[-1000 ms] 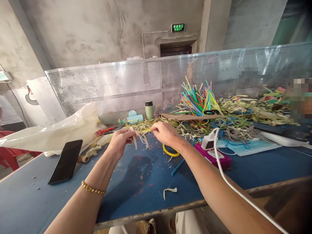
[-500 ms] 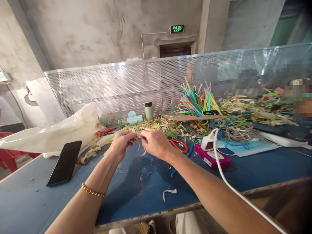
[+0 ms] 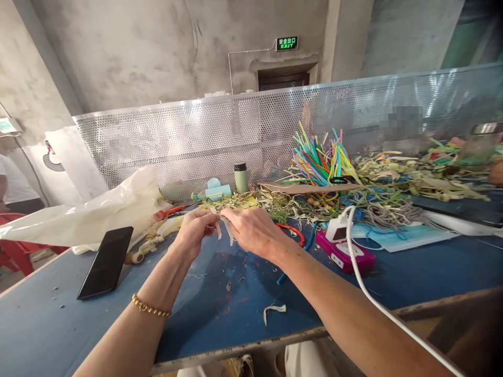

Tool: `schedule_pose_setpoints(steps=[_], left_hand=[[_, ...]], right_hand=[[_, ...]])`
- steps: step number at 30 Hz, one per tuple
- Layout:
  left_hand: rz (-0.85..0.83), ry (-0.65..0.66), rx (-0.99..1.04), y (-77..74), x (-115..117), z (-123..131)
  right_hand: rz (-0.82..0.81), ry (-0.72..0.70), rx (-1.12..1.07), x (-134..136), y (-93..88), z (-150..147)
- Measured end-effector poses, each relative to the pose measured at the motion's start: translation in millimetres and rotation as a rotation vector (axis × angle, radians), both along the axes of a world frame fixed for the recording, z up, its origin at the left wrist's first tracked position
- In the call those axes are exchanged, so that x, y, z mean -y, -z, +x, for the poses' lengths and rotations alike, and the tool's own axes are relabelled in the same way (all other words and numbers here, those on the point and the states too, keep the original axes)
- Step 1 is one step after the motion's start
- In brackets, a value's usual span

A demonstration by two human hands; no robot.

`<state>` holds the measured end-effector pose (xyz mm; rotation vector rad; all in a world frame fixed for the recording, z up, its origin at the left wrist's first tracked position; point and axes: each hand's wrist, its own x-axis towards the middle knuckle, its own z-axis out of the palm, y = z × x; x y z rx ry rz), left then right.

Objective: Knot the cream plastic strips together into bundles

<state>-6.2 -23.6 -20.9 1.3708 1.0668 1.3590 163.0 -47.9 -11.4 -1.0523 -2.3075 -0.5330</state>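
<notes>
Close together above the blue table (image 3: pixel 243 314), both my hands pinch thin pale strips (image 3: pixel 226 230) that look like dried husk or ribbon. My left hand (image 3: pixel 195 228), with a gold bead bracelet on its wrist, is closed on one end. Fingers of my right hand (image 3: pixel 251 228) are closed on the strips just beside it, and loose ends hang down between the two hands. What the fingertips cover is hidden. Behind the hands lies a heap of dry greenish strips (image 3: pixel 283 207). A curled pale scrap (image 3: pixel 274 310) rests nearer the front edge.
A black phone (image 3: pixel 106 262) and a plastic bag (image 3: pixel 98 214) lie left. To the right are a magenta power box (image 3: pixel 346 251) with a charger and white cable (image 3: pixel 363 288), and a blue mask (image 3: pixel 408 236). Colourful pipe cleaners (image 3: pixel 324 159), a green bottle (image 3: pixel 241 178) and a perforated metal screen (image 3: pixel 176 136) stand behind.
My hands have shifted slightly around the strips, and my right hand has turned a little. The hanging pale ends now show more clearly between the hands.
</notes>
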Motion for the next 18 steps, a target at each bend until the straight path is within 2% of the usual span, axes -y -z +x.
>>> schedule_pose_setpoints(steps=[5, 9, 14, 18], left_hand=[[-0.038, 0.022, 0.084, -0.1, 0, 0], [-0.047, 0.046, 0.138, 1.2, -1, 0], [-0.097, 0.085, 0.217, 2.4, 1, 5], [-0.091, 0.081, 0.228, 2.7, 1, 6]], right_hand=[[0.009, 0.031, 0.017, 2, 2.9, -4], [0.002, 0.049, -0.069, 2, 4.6, -8], [0.022, 0.142, -0.076, -2, 8.1, -11], [0.080, 0.120, -0.058, -3, 9.3, -9]])
